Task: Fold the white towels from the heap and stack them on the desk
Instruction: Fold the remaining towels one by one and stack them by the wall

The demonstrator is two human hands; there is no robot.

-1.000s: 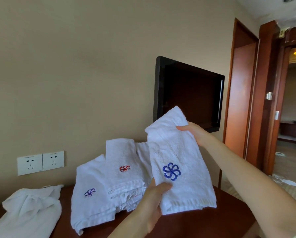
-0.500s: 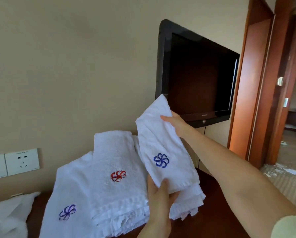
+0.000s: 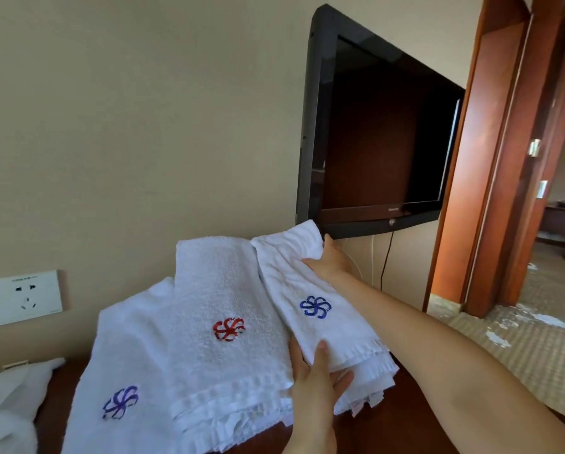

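Note:
A folded white towel with a blue flower emblem [image 3: 310,299] lies on top of the right-hand pile on the dark wooden desk [image 3: 405,424]. My left hand [image 3: 317,385] pinches its near edge, thumb on top and fingers beneath. My right hand [image 3: 332,265] grips its far end close to the wall. To the left lie a folded towel with a red emblem [image 3: 224,309] and a folded towel with a purple emblem [image 3: 124,381]. The heap of unfolded white towels [image 3: 9,407] shows at the far left edge.
A black television [image 3: 376,132] hangs on the beige wall just above the right pile, cables hanging below it. Wall sockets [image 3: 24,298] sit at the left. A wooden door frame [image 3: 507,152] and an open doorway stand at the right.
Both hands have brought the blue-emblem towel down from the air onto the right-hand pile. The view has moved closer to the desk and turned right.

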